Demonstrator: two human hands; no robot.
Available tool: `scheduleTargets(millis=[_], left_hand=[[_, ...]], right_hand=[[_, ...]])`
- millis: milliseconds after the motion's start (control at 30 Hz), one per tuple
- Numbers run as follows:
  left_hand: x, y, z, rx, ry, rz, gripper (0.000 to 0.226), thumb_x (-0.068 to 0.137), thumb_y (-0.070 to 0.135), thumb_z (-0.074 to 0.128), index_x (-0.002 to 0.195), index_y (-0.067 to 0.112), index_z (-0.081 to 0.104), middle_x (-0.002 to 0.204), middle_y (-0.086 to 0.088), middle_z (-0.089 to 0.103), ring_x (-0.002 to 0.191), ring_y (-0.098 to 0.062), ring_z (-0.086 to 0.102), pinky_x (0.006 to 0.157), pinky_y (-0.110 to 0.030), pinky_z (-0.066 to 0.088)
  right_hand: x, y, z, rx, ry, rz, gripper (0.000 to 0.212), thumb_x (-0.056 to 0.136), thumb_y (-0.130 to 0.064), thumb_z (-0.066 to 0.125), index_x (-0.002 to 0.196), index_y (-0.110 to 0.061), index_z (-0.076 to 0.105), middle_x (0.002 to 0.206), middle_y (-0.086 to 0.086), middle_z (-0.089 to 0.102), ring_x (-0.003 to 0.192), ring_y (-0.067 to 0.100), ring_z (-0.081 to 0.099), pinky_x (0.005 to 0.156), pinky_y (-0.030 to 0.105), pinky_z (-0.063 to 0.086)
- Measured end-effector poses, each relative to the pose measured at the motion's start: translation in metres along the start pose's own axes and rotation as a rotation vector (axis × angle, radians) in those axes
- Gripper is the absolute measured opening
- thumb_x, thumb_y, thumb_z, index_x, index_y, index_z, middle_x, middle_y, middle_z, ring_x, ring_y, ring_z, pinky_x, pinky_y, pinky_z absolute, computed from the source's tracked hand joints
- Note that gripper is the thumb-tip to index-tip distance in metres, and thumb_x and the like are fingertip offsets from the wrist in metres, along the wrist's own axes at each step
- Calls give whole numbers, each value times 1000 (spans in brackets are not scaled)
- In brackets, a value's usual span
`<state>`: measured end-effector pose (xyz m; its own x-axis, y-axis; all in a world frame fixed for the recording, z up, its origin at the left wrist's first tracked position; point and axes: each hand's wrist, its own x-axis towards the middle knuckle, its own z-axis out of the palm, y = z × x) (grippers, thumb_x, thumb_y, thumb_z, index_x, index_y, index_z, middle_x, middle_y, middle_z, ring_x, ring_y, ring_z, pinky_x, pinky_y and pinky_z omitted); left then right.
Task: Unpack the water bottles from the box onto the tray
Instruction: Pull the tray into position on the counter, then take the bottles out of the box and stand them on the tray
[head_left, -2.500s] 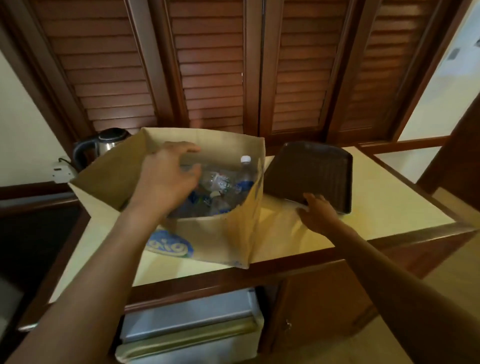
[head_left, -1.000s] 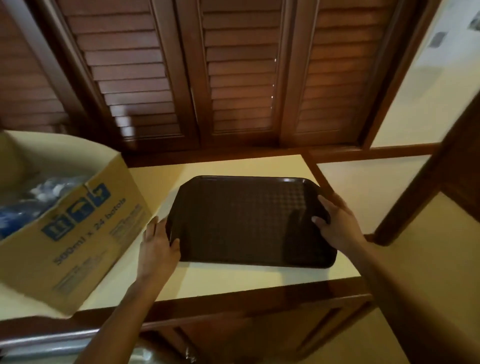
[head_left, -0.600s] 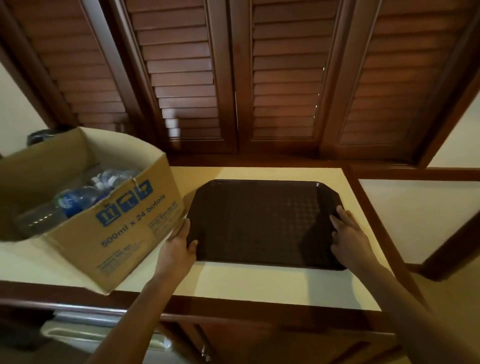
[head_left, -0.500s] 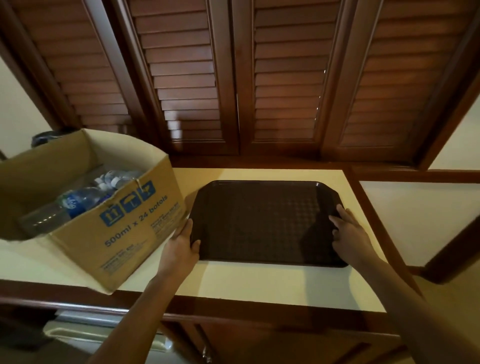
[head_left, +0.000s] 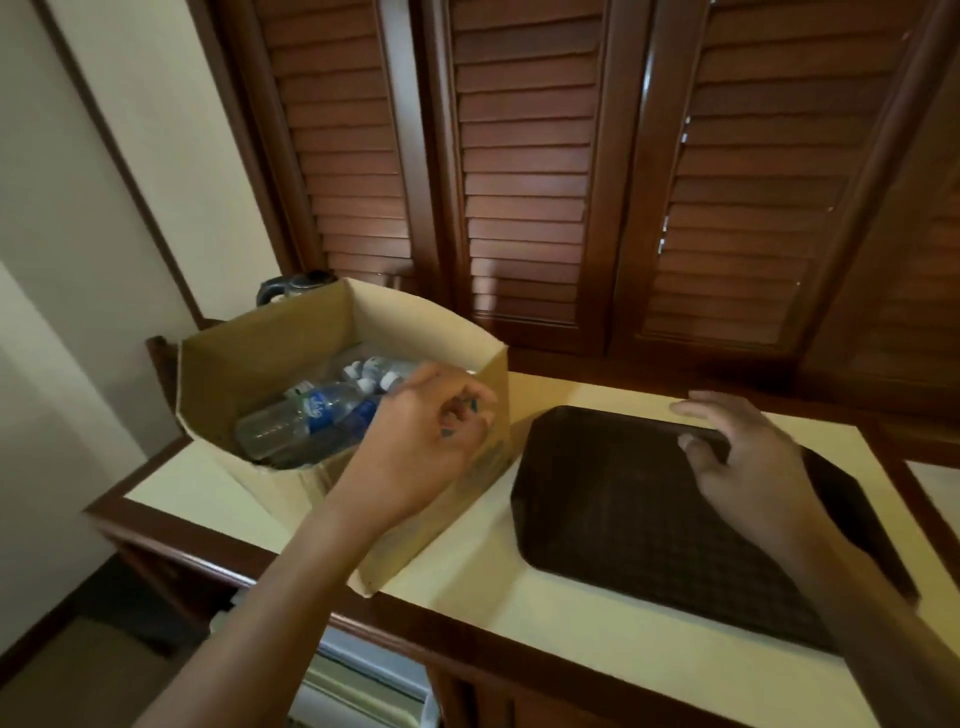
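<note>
1. L hand: arm reaches fwd from lower left. Hand is up at the near-right corner of the open tan cardboard box, back of hand toward the camera. Fingers half curled, narrow gap to thumb, nothing seen in them. Blurred, so can't tell if they touch the cardboard rim.
2. R hand: forearm comes in from lower right across the dark brown rectangular textured plastic tray. Palm down, fingers spread wide & near straight, holding nothing. Index tip reaches the tray's far rim, thumb is over the tray surface. Touching or just hovering: can't tell.
3. Task things: clear plastic water bottles w/ blue labels & white caps lie on their sides, heaped inside the box, none out yet. Tray lies flat on the cream-topped bench w/ dark wood edging, just right of the box, small gap between.
4. Vs 0.5 s ago: both hands were on the tray's short ends, L on the left end, R on the right. L has since left the tray & gone to the box. R has come off the right end to the far side. Tray & box look unmoved on the bench; bottles lie as before.
5. Rest: dark kettle behind the box, brown louvred wood doors at the back.
</note>
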<state>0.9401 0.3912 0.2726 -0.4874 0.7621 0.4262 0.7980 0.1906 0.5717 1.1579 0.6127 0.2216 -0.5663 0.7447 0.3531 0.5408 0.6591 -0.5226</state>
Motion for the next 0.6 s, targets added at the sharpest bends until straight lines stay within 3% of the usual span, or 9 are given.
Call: scheduleTargets(millis=[100,200,333,433,500,600], left_hand=[[24,-22,-55,-58,53,20,11,93,26,68,103,29,72,101,14,65,93,1,64,77,-9,50],[58,-75,-96,70,21,-18,16,93,27,67,108,31,71,103,13,68,91,-1,66,80,-15,53],[107,-152,-129,365,-240,-28,33,92,27,66,125,29,61,113,10,59,95,-7,61,77,-17,50],[136,-199,-134,552,-487,-87,45,87,36,72,129,30,56,117,9,58,107,-14,58,94,-32,49],[147,-221,-126,657,-649,-146,47,85,44,74,127,32,58,118,7,62,107,-16,59,97,-37,50],[147,-255,-104,569,-883,-350,61,83,42,78,136,24,55,133,-3,60,119,-24,59,101,-38,49]], right_hand=[[27,-67,8,97,-16,-158,37,99,-20,64,134,-30,63,146,-12,51,132,10,48,105,28,38],[55,-136,30,177,-21,-287,35,99,-21,63,132,-32,64,140,-17,52,124,0,47,100,22,39],[103,-214,82,130,-36,-451,35,93,-14,65,126,-25,70,126,-10,62,116,6,57,98,23,44],[148,-256,137,-165,-320,-466,40,90,-16,63,129,-23,67,122,-3,64,111,17,61,90,28,47],[174,-267,178,-375,-558,-350,39,89,-27,66,128,-19,67,122,1,68,108,23,65,92,34,52],[188,-259,220,-509,-813,-89,47,80,-49,79,113,-15,72,97,-2,70,83,17,67,70,30,53]])
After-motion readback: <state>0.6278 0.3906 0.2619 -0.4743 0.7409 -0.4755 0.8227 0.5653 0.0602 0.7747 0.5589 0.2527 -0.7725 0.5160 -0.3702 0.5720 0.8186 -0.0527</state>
